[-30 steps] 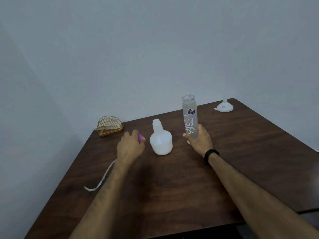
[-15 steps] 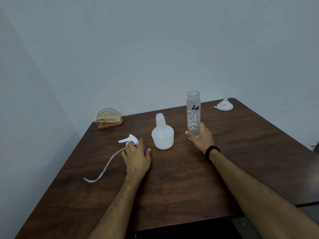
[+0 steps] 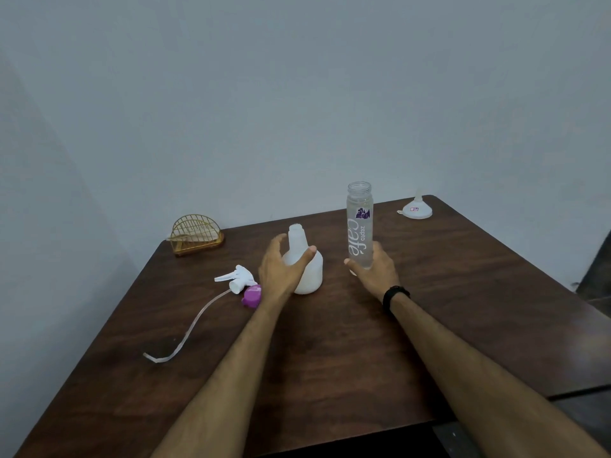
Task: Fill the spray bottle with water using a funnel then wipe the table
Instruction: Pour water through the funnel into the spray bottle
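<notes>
The white spray bottle (image 3: 310,272) stands uncapped at the middle of the dark wooden table (image 3: 330,358). My left hand (image 3: 281,269) is at its left side, fingers and thumb spread in a curve around its shoulder; I cannot tell whether they touch it. Just left of that hand, the white spray head (image 3: 238,279) with its long tube lies next to a purple cap (image 3: 252,295). My right hand (image 3: 373,269) grips the lower part of a clear, uncapped water bottle (image 3: 359,226), held upright. At the far right corner, a white funnel (image 3: 416,209) rests upside down.
A gold wire napkin holder (image 3: 195,233) stands at the table's far left corner. Grey walls close in behind and to the left. The table's near edge and right edge are in view.
My left hand left the purple cap on the table beside the spray head and moved right and forward to the spray bottle. The right hand still holds the water bottle upright.
</notes>
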The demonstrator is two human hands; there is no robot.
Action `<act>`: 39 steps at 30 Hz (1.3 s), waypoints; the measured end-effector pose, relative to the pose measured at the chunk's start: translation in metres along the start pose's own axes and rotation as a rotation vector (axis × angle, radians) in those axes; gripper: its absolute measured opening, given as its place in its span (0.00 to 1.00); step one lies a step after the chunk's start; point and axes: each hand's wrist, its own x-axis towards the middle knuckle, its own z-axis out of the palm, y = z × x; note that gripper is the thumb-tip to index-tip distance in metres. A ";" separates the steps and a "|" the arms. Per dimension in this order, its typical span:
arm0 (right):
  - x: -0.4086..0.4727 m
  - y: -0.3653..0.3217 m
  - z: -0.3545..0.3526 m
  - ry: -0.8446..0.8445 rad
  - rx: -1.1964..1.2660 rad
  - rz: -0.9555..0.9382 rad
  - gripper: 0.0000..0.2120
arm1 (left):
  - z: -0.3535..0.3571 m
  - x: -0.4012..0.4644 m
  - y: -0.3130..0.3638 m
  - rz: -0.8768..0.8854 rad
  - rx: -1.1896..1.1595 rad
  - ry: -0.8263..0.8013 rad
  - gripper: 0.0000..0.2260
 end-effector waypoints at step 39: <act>0.222 0.094 -0.091 0.046 -0.569 0.101 0.44 | 0.064 0.005 -0.023 0.091 -0.071 0.045 0.34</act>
